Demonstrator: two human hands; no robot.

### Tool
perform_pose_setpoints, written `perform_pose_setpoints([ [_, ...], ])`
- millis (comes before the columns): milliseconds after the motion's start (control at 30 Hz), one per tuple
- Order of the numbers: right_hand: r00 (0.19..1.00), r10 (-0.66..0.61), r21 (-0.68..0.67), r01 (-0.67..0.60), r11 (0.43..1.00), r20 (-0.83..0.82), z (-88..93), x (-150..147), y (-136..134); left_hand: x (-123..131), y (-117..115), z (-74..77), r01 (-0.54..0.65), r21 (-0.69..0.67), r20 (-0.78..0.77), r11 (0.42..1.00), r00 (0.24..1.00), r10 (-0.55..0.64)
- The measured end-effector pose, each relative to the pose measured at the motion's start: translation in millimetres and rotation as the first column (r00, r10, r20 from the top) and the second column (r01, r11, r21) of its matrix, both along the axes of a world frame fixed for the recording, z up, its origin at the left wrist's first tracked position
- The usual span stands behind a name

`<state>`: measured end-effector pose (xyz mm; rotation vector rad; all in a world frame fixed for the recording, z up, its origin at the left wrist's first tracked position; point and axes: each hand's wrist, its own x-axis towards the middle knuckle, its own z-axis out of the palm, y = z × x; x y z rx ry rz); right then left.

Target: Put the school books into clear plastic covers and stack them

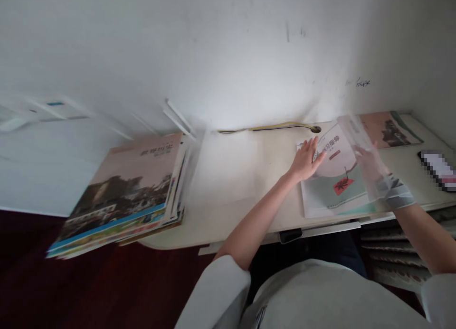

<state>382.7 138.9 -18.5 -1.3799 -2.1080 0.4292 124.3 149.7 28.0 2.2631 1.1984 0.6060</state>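
Note:
A textbook (320,196) with a pale pink and green cover and a small red label lies on the white desk. My left hand (307,159) rests on its upper left part, fingers spread. A clear plastic sheet (356,129) stands raised along the book's right side, like a see-through book cover. Behind that plastic I see my right hand (374,163), blurred, its fingers stretched toward the book and apart. The plastic also lies over the right wrist, which wears a grey band (401,196).
A stack of textbooks (131,177) overhangs the desk's left end. Another clear sheet (228,167) lies mid-desk. A cable (278,126) runs along the wall to a hole. At right are a pinkish book (390,129) and a phone (438,170). A drawer front (331,228) juts below the edge.

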Motion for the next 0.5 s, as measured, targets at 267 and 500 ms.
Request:
perform_pose_setpoints([
  [267, 0.952, -0.142, -0.151, 0.104, 0.983, -0.27, 39.5, 40, -26, 51, 6, -32.0, 0.143, -0.008, -0.392, 0.99, 0.91, -0.134],
  [500, 0.954, -0.137, 0.171, 0.094, 0.981, 0.266, 44.0, 6, -46, 53, 17, -36.7, 0.214, 0.02, -0.462, 0.977, 0.868, -0.181],
])
